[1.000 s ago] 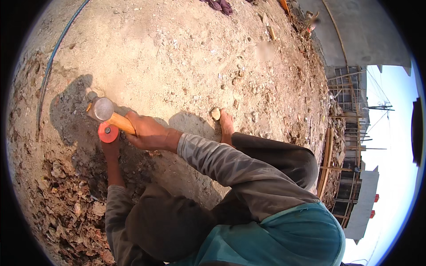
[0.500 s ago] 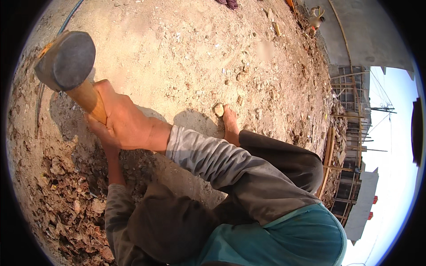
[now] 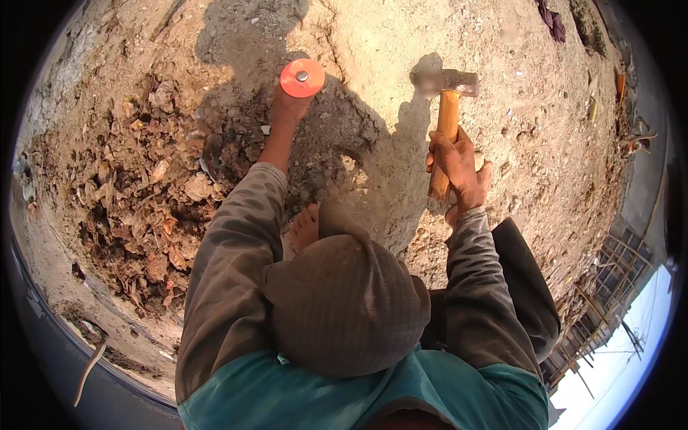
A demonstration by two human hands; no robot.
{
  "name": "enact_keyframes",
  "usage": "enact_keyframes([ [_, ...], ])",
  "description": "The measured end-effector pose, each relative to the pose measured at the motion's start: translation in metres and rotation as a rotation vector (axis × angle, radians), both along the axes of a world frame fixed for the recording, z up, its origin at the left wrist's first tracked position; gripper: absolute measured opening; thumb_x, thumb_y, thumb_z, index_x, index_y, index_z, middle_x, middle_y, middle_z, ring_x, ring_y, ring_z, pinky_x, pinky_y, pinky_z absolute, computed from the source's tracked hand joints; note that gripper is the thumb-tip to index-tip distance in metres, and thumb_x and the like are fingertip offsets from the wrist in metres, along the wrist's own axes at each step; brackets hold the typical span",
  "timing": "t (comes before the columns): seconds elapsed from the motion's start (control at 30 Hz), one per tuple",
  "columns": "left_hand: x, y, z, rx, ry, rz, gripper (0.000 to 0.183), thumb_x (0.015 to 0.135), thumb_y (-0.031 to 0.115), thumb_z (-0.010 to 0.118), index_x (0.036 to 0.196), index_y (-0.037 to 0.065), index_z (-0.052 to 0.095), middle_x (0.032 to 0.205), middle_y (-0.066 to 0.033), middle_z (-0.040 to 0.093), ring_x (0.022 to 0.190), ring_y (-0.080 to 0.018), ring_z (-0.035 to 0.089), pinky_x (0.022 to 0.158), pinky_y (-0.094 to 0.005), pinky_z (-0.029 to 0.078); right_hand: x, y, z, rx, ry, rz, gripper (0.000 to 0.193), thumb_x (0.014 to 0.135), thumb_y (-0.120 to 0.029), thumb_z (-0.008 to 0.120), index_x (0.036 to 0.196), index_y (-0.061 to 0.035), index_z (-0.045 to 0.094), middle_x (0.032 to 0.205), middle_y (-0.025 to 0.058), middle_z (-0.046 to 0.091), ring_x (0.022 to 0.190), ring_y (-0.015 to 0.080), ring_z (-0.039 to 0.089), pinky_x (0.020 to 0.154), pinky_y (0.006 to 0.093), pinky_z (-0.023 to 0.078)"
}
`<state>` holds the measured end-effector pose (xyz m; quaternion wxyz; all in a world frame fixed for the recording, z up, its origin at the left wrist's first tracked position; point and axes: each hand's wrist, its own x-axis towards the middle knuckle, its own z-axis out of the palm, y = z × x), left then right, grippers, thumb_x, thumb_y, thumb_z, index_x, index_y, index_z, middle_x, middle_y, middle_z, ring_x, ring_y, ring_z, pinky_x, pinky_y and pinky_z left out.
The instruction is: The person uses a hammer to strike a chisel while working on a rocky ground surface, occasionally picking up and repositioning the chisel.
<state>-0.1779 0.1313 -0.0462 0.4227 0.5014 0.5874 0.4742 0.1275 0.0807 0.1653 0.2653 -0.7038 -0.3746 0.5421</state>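
My left hand is closed beneath a round orange guard with a metal striking head in its centre, the top of a chisel. The chisel's shaft and tip are hidden under the guard and hand. Off to the right, my right hand is wrapped round the wooden handle of a hammer. Its steel head points away from me, and it is well apart from the chisel. Dry, stony ground lies under both tools.
A heap of broken soil and dry debris lies left of my left arm. My bare foot rests between my arms. Dark cloth lies at the far right. Wooden scaffolding stands beyond the right edge.
The hammer has gone from high at the left, close to the view, to the right side. My left hand, mostly hidden before, now shows with the chisel. The whole view has turned.
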Motion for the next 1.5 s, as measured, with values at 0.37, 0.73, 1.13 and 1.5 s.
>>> enact_keyframes([
  [0.37,0.018,-0.181,0.05,-0.185,-0.081,-0.115,0.018,0.088,0.013,0.066,0.103,0.005,0.061,0.105,-0.0075,0.063,0.097,-0.0183,0.06,0.085,-0.0357,0.05,0.03,-0.021,-0.032,-0.171,0.598,-0.477,0.026,0.09,-0.023,0.059,0.106,-0.0063,0.046,0.075,0.0014,0.049,0.055,0.0097,0.046,0.046,0.0251,0.043],
  [0.73,-0.004,-0.016,0.028,0.198,0.204,0.195,0.021,0.09,0.022,0.066,0.1,0.004,0.061,0.094,-0.009,0.063,0.092,-0.0222,0.06,0.073,-0.0418,0.053,0.019,-0.019,-0.041,-0.113,0.786,-0.545,0.017,0.092,-0.018,0.053,0.098,-0.007,0.042,0.076,0.0029,0.048,0.058,0.0121,0.049,0.05,0.0265,0.046],
  [1.13,-0.029,-0.138,0.048,-0.334,0.097,0.082,0.017,0.091,0.019,0.065,0.095,0.003,0.06,0.062,-0.0026,0.059,0.052,-0.0104,0.054,0.046,-0.0292,0.043,0.039,-0.056,-0.038,-0.122,0.766,-0.414,0.02,0.09,-0.016,0.06,0.102,-0.0075,0.045,0.075,0.0046,0.055,0.056,0.0136,0.053,0.047,0.0282,0.048],
  [1.5,-0.005,-0.036,0.066,0.09,-0.11,0.175,0.017,0.09,0.02,0.066,0.089,0.004,0.062,0.078,-0.0034,0.066,0.075,-0.0134,0.063,0.068,-0.0316,0.052,0.033,-0.059,-0.051,-0.076,0.834,-0.525,0.017,0.088,-0.01,0.06,0.101,-0.0035,0.051,0.075,0.0062,0.055,0.058,0.0148,0.054,0.049,0.0291,0.049],
])
